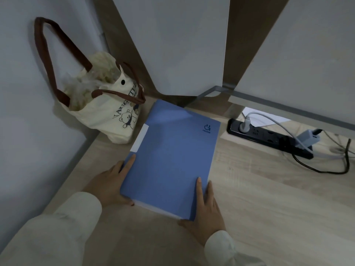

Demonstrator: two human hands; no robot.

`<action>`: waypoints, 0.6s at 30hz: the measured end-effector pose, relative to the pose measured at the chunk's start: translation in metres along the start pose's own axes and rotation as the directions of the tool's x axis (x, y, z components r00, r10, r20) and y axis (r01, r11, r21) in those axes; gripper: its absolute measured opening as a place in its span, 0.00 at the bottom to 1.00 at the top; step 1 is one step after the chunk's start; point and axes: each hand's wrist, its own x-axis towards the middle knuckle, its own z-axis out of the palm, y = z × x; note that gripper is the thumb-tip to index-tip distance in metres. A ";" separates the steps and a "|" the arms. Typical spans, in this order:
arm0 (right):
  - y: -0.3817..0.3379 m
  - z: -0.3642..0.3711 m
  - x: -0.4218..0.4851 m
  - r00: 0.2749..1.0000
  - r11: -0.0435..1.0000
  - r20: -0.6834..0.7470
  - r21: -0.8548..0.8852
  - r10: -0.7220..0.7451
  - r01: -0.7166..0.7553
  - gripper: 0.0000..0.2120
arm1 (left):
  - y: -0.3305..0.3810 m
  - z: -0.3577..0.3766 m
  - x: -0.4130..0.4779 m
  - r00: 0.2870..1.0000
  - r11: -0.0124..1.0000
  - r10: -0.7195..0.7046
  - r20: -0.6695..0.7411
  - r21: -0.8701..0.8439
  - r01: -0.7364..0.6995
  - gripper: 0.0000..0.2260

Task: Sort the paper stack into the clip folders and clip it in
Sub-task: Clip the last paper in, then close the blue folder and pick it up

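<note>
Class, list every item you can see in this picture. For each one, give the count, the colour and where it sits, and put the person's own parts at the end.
folder: one, blue with a white tab on its left edge, closed, flat on the desk centre
desk: one, light wood grain, fills the lower frame
tote bag: one, cream with brown handles and a bear print, at the back left against the wall
power strip: one, black, to the right of the folder
plug: one, white with a grey cable, in the strip's left socket
adapter: one, grey, at the strip's right end
left hand: one, pale sleeve, at the folder's left edge
right hand: one, pale sleeve, at the folder's near right corner
</note>
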 end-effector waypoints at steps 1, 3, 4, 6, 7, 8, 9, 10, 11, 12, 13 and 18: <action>0.000 0.001 0.001 1.000 1.000 -0.004 0.008 0.001 -0.001 0.55 | -0.001 -0.001 0.001 1.000 1.000 0.010 0.005 -0.009 -0.010 0.58; 0.001 0.002 0.000 1.000 1.000 -0.007 0.021 0.004 -0.003 0.55 | -0.002 -0.001 0.002 0.999 0.999 0.030 0.010 -0.010 -0.030 0.60; 0.001 0.001 0.000 1.000 1.000 -0.005 0.027 0.002 -0.002 0.55 | -0.003 -0.003 0.002 0.999 0.999 0.036 0.010 -0.012 -0.036 0.60; 0.003 -0.001 -0.001 1.000 0.998 0.012 0.069 -0.007 0.006 0.57 | -0.002 -0.004 0.000 1.000 0.997 0.027 0.010 -0.073 -0.026 0.62; 0.003 -0.003 -0.002 1.000 0.993 0.018 0.115 -0.021 0.019 0.58 | -0.001 -0.005 -0.003 1.000 0.991 0.010 0.017 -0.136 -0.007 0.64; 0.005 -0.003 -0.002 0.999 0.984 0.023 0.178 -0.034 0.029 0.59 | 0.002 -0.006 -0.006 0.999 0.974 -0.012 0.034 -0.226 0.020 0.65; 0.006 -0.006 -0.004 0.999 0.964 0.019 0.263 -0.036 0.030 0.60 | 0.004 -0.007 -0.010 0.998 0.933 -0.032 0.057 -0.356 0.050 0.67; 0.006 -0.009 -0.005 1.000 0.923 0.003 0.384 -0.020 0.017 0.58 | 0.008 -0.009 -0.014 0.997 0.849 -0.048 0.063 -0.523 0.074 0.67; 0.006 -0.011 -0.006 1.000 0.837 -0.016 0.547 0.016 -0.004 0.51 | 0.009 -0.010 -0.016 0.995 0.720 -0.092 0.048 -0.687 0.099 0.66; 0.005 -0.015 -0.007 0.998 0.719 -0.039 0.695 0.048 -0.007 0.40 | 0.012 -0.010 -0.016 0.987 0.570 -0.158 0.023 -0.814 0.111 0.61; 0.003 -0.019 -0.007 0.996 0.605 -0.044 0.796 0.074 -0.009 0.30 | 0.013 -0.009 -0.013 0.974 0.436 -0.229 0.004 -0.894 0.106 0.50; -0.001 -0.015 0.003 0.989 0.408 -0.058 0.913 0.139 -0.004 0.29 | 0.025 -0.008 0.011 0.939 0.389 -0.330 -0.101 -0.921 0.038 0.19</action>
